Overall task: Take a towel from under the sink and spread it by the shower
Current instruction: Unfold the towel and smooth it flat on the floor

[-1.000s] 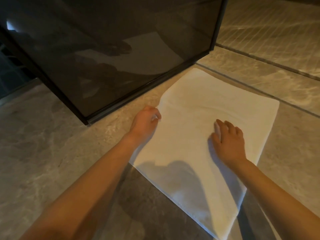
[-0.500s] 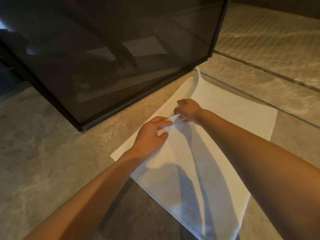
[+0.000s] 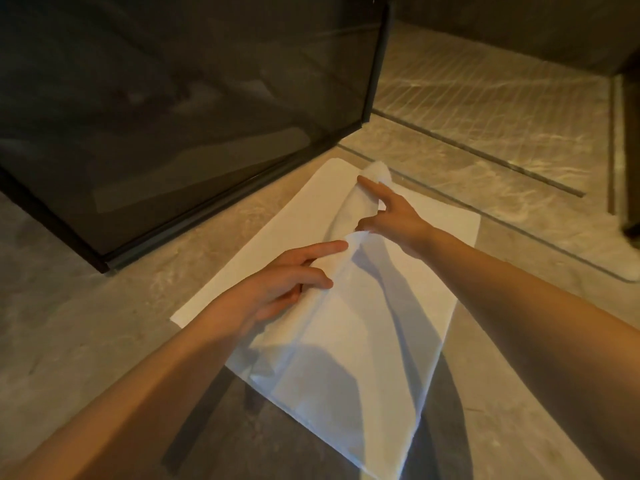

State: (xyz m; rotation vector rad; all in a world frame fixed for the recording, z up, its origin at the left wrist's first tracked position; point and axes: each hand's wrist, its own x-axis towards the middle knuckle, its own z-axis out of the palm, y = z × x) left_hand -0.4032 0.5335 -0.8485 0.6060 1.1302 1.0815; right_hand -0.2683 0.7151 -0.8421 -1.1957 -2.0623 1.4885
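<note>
Beige stone floor (image 3: 86, 341) by dark glass shower panel (image 3: 190, 116): white rectangular towel (image 3: 363, 341) down, top layer lifted. My left hand (image 3: 277, 289) and right hand (image 3: 394, 220) pinch fold in fingers; flattening left.

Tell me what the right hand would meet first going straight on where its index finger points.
The right hand meets the towel first: its index finger touches the lifted fold. Beyond that, probably the shower glass frame; depth is unclear.
</note>
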